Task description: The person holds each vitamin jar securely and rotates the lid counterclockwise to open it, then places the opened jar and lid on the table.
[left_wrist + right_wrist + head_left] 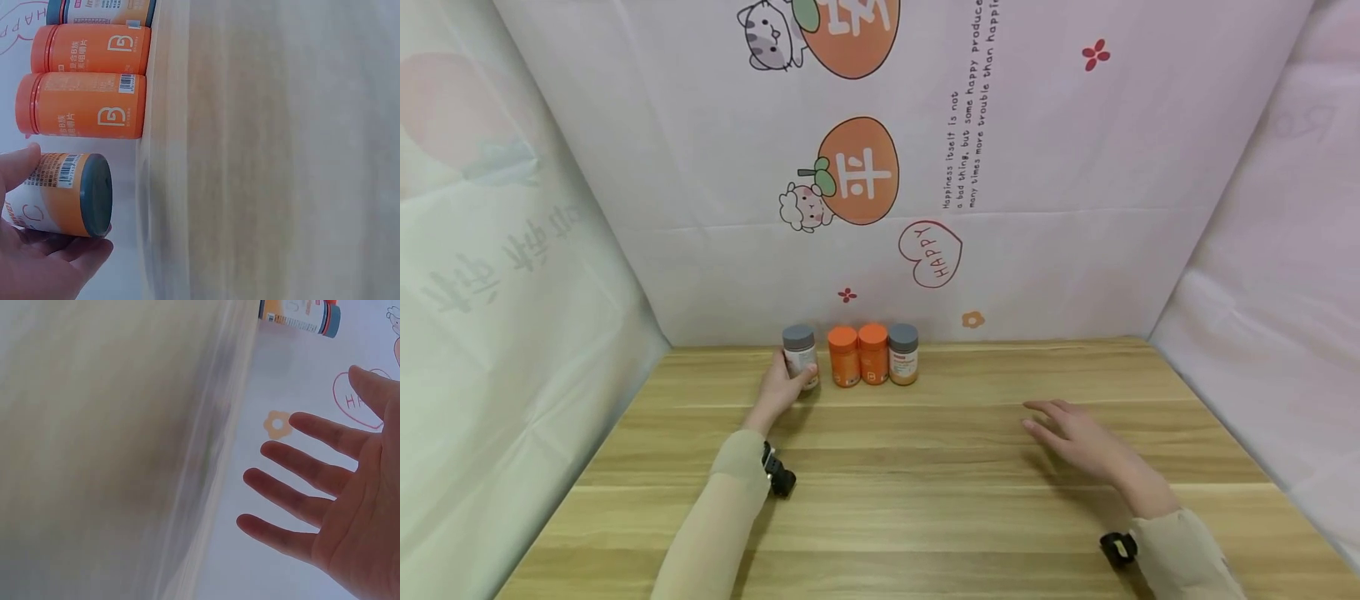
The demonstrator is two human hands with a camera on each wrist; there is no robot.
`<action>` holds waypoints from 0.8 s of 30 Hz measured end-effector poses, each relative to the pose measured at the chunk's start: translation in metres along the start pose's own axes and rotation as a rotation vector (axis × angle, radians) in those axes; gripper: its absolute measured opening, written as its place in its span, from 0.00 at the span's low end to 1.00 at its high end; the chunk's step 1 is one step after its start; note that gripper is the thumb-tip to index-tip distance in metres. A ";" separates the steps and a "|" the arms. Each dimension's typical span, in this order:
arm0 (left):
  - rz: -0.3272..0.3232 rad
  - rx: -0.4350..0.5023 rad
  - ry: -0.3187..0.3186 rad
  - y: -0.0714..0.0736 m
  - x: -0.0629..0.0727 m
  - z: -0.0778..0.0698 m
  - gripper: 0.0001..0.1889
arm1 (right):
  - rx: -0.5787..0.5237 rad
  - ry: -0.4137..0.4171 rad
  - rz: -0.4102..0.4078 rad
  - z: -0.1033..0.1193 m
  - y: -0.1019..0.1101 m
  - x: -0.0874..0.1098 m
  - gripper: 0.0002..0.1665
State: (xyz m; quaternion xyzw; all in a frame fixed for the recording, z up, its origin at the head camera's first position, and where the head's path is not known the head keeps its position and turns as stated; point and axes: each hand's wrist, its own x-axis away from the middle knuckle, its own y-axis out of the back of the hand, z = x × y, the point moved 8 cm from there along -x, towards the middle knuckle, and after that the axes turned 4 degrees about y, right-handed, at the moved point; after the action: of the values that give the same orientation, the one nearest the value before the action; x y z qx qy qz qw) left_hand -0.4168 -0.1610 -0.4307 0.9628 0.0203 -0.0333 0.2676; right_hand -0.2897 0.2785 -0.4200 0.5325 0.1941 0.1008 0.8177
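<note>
My left hand (pixel 781 385) grips a grey-capped pill bottle (pixel 800 357) with a white and orange label, at the left end of a row of bottles. In the left wrist view the thumb lies on one side of this bottle (pixel 59 194) and the fingers curl round the other; its dark base shows, apart from the table. Beside it stand two orange bottles (pixel 845 358) with orange caps, then a second grey-capped bottle (pixel 903 357). Off to the right, my right hand (pixel 1078 437) hovers over the table, fingers spread and holding nothing.
The wood-grain table (pixel 910 500) ends at a white printed cloth (pixel 1037 183) just behind the bottles. More white cloth hangs along the left and right sides. A dark device is strapped at each wrist.
</note>
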 end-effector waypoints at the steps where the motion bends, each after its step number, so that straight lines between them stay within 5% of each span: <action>1: 0.001 -0.005 -0.008 0.000 0.001 -0.001 0.36 | -0.006 -0.002 0.005 0.001 -0.001 -0.001 0.32; 24: -0.023 -0.040 -0.131 0.006 0.031 -0.023 0.30 | -0.054 -0.025 0.057 0.022 -0.017 -0.026 0.34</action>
State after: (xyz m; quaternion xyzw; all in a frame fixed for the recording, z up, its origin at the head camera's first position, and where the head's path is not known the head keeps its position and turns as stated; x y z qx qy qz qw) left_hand -0.3846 -0.1539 -0.4101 0.9526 0.0143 -0.0990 0.2872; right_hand -0.3046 0.2436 -0.4219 0.5167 0.1658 0.1227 0.8310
